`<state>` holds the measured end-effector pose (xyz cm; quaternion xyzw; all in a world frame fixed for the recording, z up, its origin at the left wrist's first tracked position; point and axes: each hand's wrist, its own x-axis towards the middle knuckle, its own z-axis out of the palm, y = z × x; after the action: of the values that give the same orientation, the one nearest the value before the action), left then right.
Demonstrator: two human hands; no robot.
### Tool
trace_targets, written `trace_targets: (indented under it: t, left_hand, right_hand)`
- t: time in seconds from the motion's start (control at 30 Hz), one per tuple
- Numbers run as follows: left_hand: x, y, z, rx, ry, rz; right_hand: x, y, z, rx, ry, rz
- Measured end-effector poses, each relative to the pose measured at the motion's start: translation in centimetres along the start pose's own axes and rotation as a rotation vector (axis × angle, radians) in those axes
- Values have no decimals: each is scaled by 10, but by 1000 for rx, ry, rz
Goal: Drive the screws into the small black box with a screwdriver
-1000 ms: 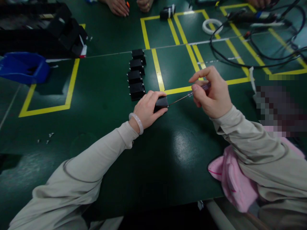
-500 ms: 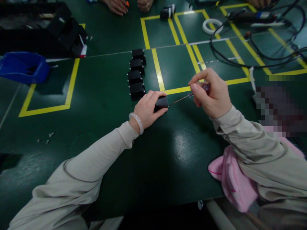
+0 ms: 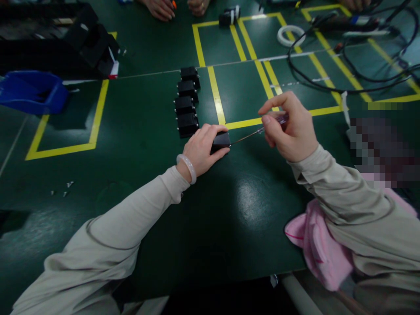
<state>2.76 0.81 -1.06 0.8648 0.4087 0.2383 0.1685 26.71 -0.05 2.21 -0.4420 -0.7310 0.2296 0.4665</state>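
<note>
My left hand [image 3: 205, 148] grips a small black box-shaped part [image 3: 221, 140] against the green table, thumb on the near side and fingers over the far side. In my right hand [image 3: 290, 127] is a screwdriver [image 3: 246, 138] with a clear purplish handle, held between thumb and fingers. Its thin shaft slants down to the left, and the tip meets the right end of the black part. Just beyond my left hand, several similar black parts [image 3: 187, 122] stand in a row, small shiny screws sticking out at their ends.
Loose screws [image 3: 67, 188] lie at the left. A blue bin [image 3: 33, 94] sits by a dark rack [image 3: 82, 43]. Black cables [image 3: 344, 89], a white tape ring [image 3: 291, 36] and a pink cloth [image 3: 324, 245] are on the right. Another person's hands [image 3: 160, 8] rest at the far edge.
My right hand has shifted very slightly on the screwdriver handle. The black part and my left hand have stayed in place.
</note>
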Motion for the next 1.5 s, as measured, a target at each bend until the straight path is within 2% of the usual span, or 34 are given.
trace_targets:
  t: [1.5]
  left_hand:
    - [0,0,1,-1,3,-4]
  right_hand:
    - [0,1,-1,38,8,-8]
